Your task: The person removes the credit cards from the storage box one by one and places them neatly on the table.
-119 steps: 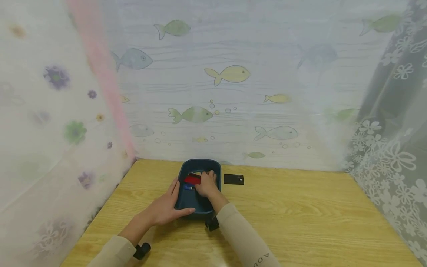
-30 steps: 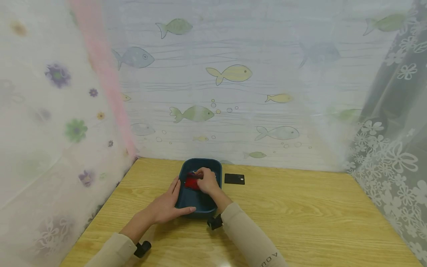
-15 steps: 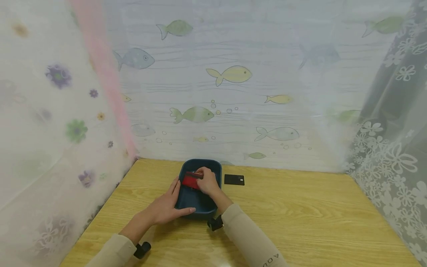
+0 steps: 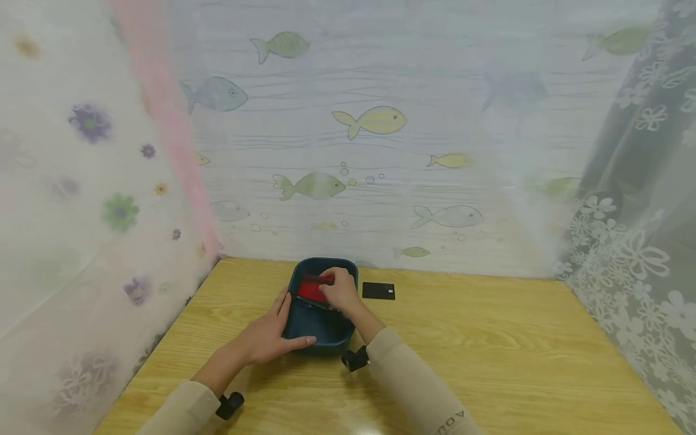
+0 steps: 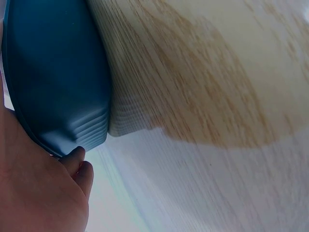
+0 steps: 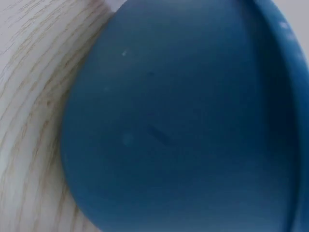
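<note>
Flower-printed sheet (image 4: 89, 248) at far left, bordered on its right by pink strip (image 4: 157, 90). Rightward and nearer, beige left sleeve (image 4: 179, 411), black wrist device (image 4: 230, 406) and left hand (image 4: 260, 339): fingers extended along the left wall of the blue tray (image 4: 321, 332), thumb outstretched over its near rim; braced, not clenched. Tray with rounded corners, standing at the far part of a wood-grained desk (image 4: 489, 350). Within, toward the far end, red card (image 4: 311, 291) with a dark band along its far side; beneath its near edge, greyish edge (image 4: 315, 304) of further contents, too small to identify. Right hand (image 4: 344, 293) reaching in from the near right, thumb and fingers pinching the right end of the red card; right sleeve (image 4: 421, 386) likewise beige. Just right of the tray, black card (image 4: 379, 290) lying flat. Beyond, fish-printed sheet (image 4: 326, 145). At far right, grey curtain (image 4: 625, 181) with white flowers (image 4: 633, 266).
</note>
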Motion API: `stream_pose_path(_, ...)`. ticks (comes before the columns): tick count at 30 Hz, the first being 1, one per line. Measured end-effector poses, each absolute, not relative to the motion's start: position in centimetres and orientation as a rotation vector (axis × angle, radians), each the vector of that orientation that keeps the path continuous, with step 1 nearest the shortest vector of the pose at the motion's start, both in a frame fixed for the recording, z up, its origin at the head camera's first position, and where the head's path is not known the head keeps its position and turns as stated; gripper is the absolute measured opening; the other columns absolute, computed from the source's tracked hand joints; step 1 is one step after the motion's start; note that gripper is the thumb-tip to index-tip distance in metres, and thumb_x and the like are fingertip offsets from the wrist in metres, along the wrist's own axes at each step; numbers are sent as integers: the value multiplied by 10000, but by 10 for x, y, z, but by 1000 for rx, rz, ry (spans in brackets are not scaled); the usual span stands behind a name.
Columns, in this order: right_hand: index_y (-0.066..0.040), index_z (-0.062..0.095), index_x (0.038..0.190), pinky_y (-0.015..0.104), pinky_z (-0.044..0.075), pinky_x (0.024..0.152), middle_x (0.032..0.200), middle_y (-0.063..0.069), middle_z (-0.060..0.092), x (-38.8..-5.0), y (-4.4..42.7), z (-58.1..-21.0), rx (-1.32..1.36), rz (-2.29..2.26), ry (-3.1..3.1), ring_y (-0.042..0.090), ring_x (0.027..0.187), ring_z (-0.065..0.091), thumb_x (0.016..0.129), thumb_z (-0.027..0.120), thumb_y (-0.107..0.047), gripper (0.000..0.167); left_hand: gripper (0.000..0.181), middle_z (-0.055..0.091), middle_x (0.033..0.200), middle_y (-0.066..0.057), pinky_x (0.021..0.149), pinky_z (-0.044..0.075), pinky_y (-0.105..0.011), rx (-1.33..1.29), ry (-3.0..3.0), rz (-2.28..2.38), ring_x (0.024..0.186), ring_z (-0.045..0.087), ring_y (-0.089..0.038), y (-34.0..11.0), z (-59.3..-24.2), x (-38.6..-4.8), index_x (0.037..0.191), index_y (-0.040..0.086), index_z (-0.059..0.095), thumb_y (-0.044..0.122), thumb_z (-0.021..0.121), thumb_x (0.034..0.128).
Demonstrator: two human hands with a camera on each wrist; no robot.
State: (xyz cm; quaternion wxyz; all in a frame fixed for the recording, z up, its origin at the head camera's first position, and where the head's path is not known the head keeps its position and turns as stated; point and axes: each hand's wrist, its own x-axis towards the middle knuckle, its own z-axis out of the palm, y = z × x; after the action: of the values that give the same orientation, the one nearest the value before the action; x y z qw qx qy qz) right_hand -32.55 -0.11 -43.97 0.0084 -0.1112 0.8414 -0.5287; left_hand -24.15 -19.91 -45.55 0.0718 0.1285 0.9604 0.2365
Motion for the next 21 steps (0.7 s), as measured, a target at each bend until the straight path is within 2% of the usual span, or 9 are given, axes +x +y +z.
stream_pose_path(5,6,666,1203,420,600,673,1128,192,656,-322,7,-434,-382,-1754,2501,349,772,727,976,646,-7,228,1252,-40,1723,-115,1086,419,-571,383,2892,714,1432,418,-423,-198,-454,-242,1645,46,19,800,609,839)
stream_pose_path(8,31,645,1224,462,610,676,1146,223,636,-318,11,-432,-408,-1799,2449,400,777,732,986,617,14,240,1233,-34,1721,-127,1085,419,-576,379,2891,711,1429,420,-431,-197,-453,-242,1644,34,29,771,622,854)
stream_pose_path(15,20,656,1229,387,577,727,1156,188,650,-313,24,-428,-489,-1750,2509,261,841,671,979,628,2,252,1245,-36,1721,-133,1075,429,-576,371,2891,702,1417,434,-436,-197,-453,-240,1643,25,27,786,611,848)
stream_pose_path(21,-32,641,1282,339,511,734,1245,168,631,-308,37,-424,-514,-1708,2516,221,851,596,1007,616,-42,277,1240,-62,1724,-94,1079,423,-576,362,2888,722,1429,422,-427,-197,-456,-241,1647,62,-6,786,610,851)
